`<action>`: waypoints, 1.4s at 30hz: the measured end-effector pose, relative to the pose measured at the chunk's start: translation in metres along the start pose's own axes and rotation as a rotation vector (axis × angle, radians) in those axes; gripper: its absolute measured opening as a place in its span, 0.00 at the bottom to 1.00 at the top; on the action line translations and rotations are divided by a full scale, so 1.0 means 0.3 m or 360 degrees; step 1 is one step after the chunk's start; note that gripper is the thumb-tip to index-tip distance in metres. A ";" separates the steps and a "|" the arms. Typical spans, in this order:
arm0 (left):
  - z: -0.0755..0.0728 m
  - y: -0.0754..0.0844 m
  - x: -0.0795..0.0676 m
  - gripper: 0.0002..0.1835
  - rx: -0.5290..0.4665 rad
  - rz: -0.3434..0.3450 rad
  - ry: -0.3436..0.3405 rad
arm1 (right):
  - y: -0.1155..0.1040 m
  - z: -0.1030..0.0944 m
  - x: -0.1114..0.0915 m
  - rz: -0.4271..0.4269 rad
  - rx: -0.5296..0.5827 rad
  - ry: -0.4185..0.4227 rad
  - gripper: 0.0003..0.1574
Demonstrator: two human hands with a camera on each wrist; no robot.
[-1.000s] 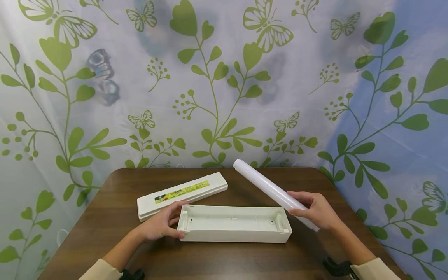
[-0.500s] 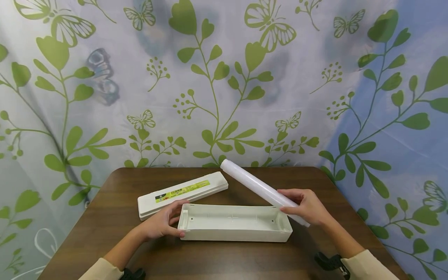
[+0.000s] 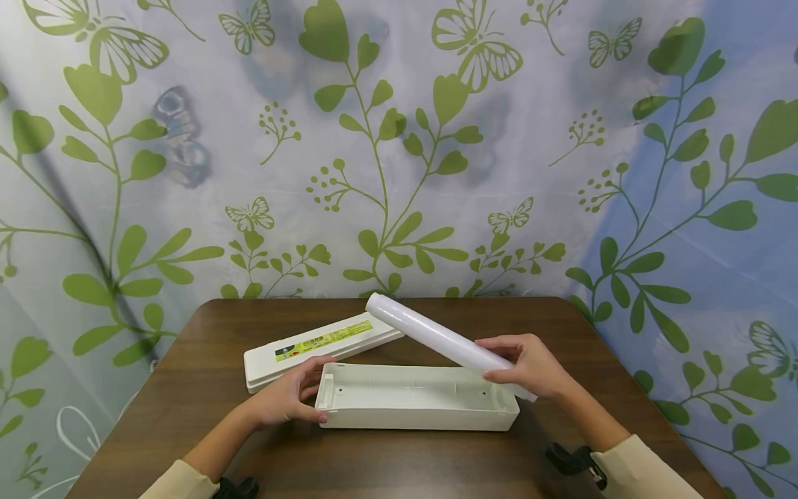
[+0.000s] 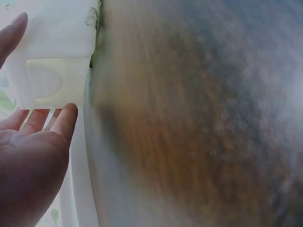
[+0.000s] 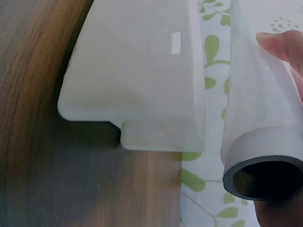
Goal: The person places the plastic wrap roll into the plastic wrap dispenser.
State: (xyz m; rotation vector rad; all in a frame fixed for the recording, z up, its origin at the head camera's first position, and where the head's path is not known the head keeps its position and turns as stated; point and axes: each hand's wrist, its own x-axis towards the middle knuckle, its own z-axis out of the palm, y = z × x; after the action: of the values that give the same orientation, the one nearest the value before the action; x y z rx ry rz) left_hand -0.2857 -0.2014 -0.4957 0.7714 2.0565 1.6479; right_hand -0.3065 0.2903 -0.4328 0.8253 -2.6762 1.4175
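Observation:
In the head view, my right hand grips a roll of clear plastic film, probably cling film, near its right end. The roll slants up to the left above the long white open box. Its hollow, dark-rimmed core end shows in the right wrist view, on the film roll, beside the box. My left hand holds the box's left end, thumb at the front corner and fingers behind. The left wrist view shows that hand with fingertips at the box's end wall.
A long white lid with a green and yellow label lies behind the box, angled up to the right. Everything rests on a dark brown wooden table. Behind it hangs a curtain printed with green leaves and butterflies.
My right hand has carried the film roll left, so it now crosses over the box's right part and overlaps the lid's far end. The left hand and box have stayed put.

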 end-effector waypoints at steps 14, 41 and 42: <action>0.015 0.005 -0.004 0.55 -0.0026 0.0024 -0.0005 | -0.011 0.040 0.033 -0.0127 0.0137 -0.0196 0.30; 0.041 -0.005 -0.007 0.52 0.0021 0.0042 0.0047 | 0.022 0.052 0.069 -0.0232 0.0157 -0.0503 0.27; 0.042 -0.005 -0.007 0.52 0.0024 0.0042 0.0051 | 0.023 0.051 0.071 -0.0238 0.0160 -0.0512 0.27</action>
State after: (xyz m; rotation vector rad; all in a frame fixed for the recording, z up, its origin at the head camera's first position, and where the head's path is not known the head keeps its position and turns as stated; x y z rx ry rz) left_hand -0.2767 -0.1935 -0.5002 0.7854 2.0917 1.6707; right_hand -0.3244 0.2722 -0.4420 1.3379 -2.7021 1.5083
